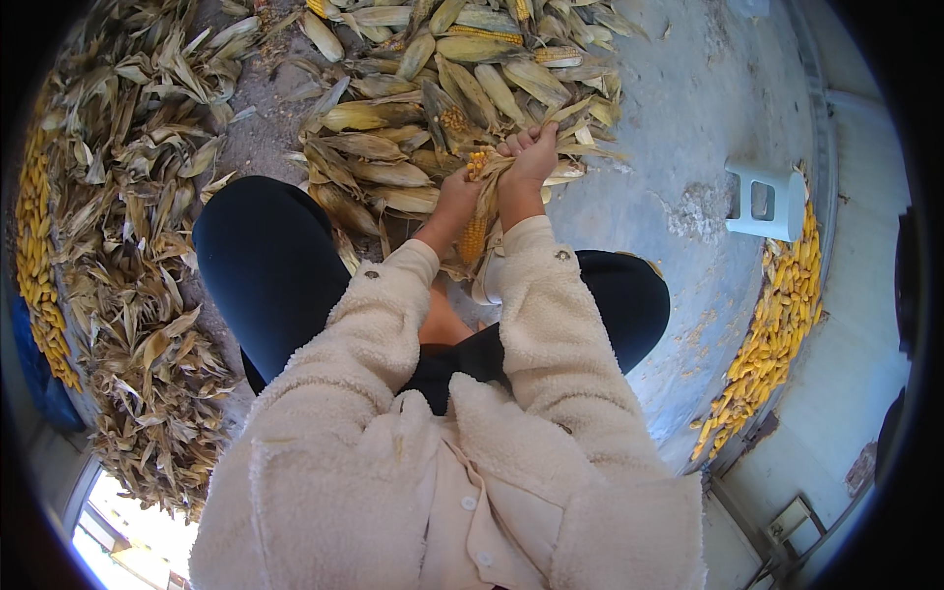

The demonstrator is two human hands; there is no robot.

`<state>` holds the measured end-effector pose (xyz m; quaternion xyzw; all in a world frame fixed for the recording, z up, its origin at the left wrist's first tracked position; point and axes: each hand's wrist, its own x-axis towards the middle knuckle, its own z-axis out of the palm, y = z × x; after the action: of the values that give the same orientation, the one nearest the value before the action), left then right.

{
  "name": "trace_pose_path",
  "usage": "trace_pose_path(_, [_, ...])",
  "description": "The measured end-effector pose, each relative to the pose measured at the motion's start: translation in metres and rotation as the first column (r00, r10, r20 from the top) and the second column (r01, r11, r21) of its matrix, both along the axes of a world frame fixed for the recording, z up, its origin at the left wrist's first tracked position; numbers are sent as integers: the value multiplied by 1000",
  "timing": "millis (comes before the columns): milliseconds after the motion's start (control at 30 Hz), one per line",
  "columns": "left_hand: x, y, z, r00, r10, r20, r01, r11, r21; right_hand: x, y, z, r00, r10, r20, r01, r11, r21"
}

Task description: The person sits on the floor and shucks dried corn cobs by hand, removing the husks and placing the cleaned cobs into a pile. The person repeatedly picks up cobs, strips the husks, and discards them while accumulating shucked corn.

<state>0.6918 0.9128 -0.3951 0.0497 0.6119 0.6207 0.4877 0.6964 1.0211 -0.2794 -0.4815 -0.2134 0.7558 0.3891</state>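
My left hand is closed around an ear of corn, whose orange kernels show just above my fingers. Dry husk leaves run between my two hands. My right hand is curled in a fist on these leaves, to the right of the ear. Below the hands, bare yellow kernels show between my wrists; I cannot tell whether they belong to the same ear. In front of me lies a heap of unshucked corn ears in tan husks, some partly peeled.
Stripped husks form a long heap on the left, with peeled yellow cobs beyond. More peeled cobs line the right wall. A pale blue plastic stool stands by them on the concrete floor. My bent knees flank my hands.
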Motion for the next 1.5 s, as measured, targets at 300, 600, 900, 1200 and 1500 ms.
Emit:
trace_pose_path(300, [-14,-3,81,973,30,230,-38,999,32,20,37,-9,983,138,-118,-131,989,71])
trace_pose_path(600, [-15,1,73,998,-62,8,59,979,196,23,23,-18,897,368,-244,-386,922,-27])
trace_pose_path(900, [-11,-2,65,990,-96,-102,112,979,168,25,23,-48,837,234,494,-326,939,107])
trace_pose_path(1200, [-8,-2,53,992,27,123,-48,985,167,20,9,-47,843,184,506,-300,941,157])
trace_pose_path(1500, [-4,-7,45,892,57,449,-138,979,149,31,21,-78,849,55,526,-111,991,76])
